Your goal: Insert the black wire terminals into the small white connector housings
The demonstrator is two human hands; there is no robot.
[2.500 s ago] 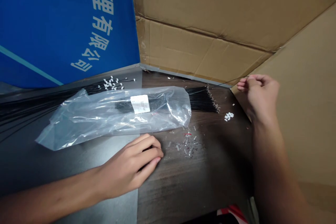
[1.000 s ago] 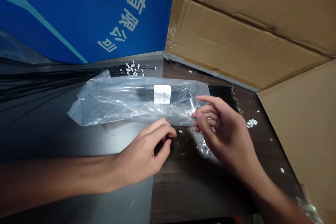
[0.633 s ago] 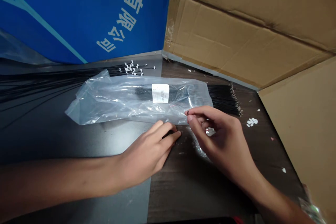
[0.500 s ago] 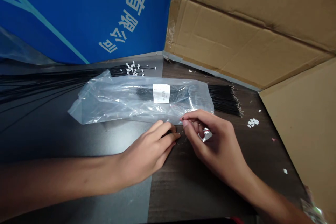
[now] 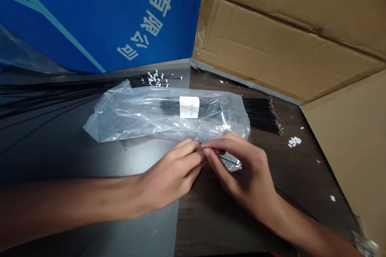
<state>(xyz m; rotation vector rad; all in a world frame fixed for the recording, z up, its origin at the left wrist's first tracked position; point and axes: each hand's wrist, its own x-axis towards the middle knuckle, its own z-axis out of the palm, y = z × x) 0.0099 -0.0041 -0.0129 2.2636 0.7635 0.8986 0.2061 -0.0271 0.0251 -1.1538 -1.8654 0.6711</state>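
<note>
My left hand (image 5: 171, 172) and my right hand (image 5: 244, 172) meet fingertip to fingertip over the dark table (image 5: 211, 217), just in front of a clear plastic bag (image 5: 144, 116). Both hands are closed in a pinch. A thin black wire (image 5: 233, 163) runs under my right fingers, which grip it. What my left fingers pinch is too small to make out. A little heap of clear small parts (image 5: 233, 161) lies under my right hand. The bag holds a dark bundle and bears a white label (image 5: 189, 107).
A bundle of black wires with metal ends (image 5: 263, 115) sticks out right of the bag. More black wires with white connectors (image 5: 157, 79) fan out to the left. White connectors (image 5: 294, 141) lie loose at the right. A blue board (image 5: 90, 12) and cardboard walls (image 5: 271, 40) close the back and right.
My right hand came from the far right wall with a wire to the middle. It has closed in on my left hand until the fingertips touch. The view shifted slightly.
</note>
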